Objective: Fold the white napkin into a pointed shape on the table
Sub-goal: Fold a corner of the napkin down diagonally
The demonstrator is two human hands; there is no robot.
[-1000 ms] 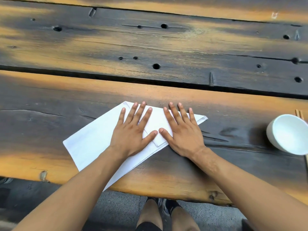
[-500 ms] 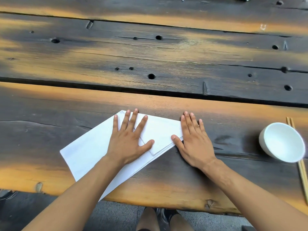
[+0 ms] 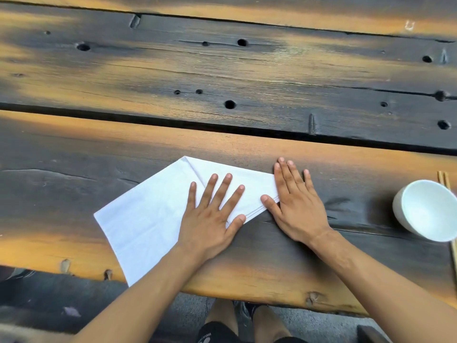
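Right, I am counting one white napkin point(image 3: 148, 219), one white bowl point(image 3: 427, 209), one pair of wooden chopsticks point(image 3: 445, 180) and two bare hands in this head view. The napkin is lying in the lower centre of the frame on the nearest plank of the table point(image 3: 74, 169), folded over so that a corner is pointing toward the upper centre and its lower corner is hanging just past the near edge of the wood. A diagonal fold line is running down from that upper corner toward the stitched hem on the right.

The left hand point(image 3: 210, 219) is lying flat on the napkin with all fingers straight and spread, palm pressing the cloth down and gripping nothing. The right hand point(image 3: 294, 206) is also lying flat with straight fingers held close together; it is resting mostly on the bare wood, with its thumb and inner edge touching the napkin's right-hand end, and it is holding nothing either.

The bowl is sitting at the right edge of the frame, well apart from the napkin, with the chopsticks showing just behind and below it, partly cut off by the frame.

The table is showing as heavy weathered planks, dark grey with worn orange patches, dotted with round holes and split by dark gaps running across the frame. Below the near edge I am seeing grey paved ground and the person's knees and dark shoes point(image 3: 244, 310).
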